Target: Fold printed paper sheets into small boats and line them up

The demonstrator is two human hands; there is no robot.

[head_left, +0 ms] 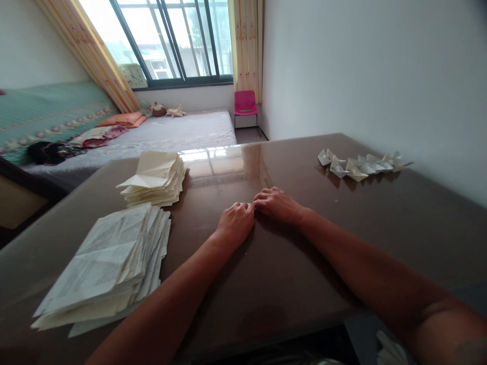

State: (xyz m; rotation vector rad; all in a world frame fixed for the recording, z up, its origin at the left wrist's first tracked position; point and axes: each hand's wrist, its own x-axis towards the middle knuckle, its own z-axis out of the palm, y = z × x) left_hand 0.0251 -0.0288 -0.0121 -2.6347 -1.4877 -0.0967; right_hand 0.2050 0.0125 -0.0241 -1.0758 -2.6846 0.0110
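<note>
My left hand (236,222) and my right hand (279,204) meet at the middle of the brown table (213,304), with thumbs and forefingers close together. The fingers of both hands are curled down towards the tabletop. What they hold, if anything, is hidden behind the knuckles. To the left of my hands lies a stack of printed paper sheets (110,253), creased across the middle. Just beyond it sits a smaller stack of cream paper (155,175), its top sheet folded and lifting. Several folded paper boats (355,170) stand in a cluster at the far right.
Past the table's far edge is a bed (198,124) with an orange pillow (122,119) and soft toys (158,109). A pink chair (245,104) stands by the window (182,40). The white wall (373,66) runs along the right side.
</note>
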